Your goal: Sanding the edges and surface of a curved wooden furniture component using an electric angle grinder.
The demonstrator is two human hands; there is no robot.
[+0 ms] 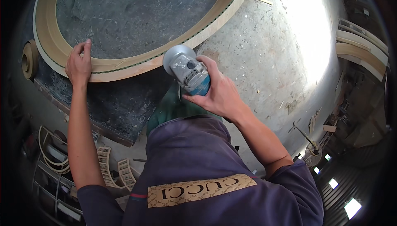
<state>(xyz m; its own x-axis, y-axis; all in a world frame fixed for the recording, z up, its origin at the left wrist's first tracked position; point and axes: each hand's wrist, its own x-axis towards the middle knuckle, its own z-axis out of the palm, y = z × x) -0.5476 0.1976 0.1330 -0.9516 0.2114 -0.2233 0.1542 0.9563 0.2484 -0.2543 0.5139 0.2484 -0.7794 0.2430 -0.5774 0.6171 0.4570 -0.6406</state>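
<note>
A large curved wooden frame [136, 65] lies on a dark worktable [124, 15], its arc running from the far left round to the upper right. My left hand [79, 63] presses flat on the frame's near left stretch. My right hand [219, 91] grips an angle grinder [188, 71] with a grey head and blue body, held at the frame's outer edge near the middle. The grinder's disc is hidden under its head.
A roll of edge banding [29, 59] sits at the table's left edge. Kerfed wooden strips [111, 170] and curved offcuts [51, 151] lie on the floor below left. More curved wooden pieces [359, 48] are stacked at right on the dusty concrete floor [269, 52].
</note>
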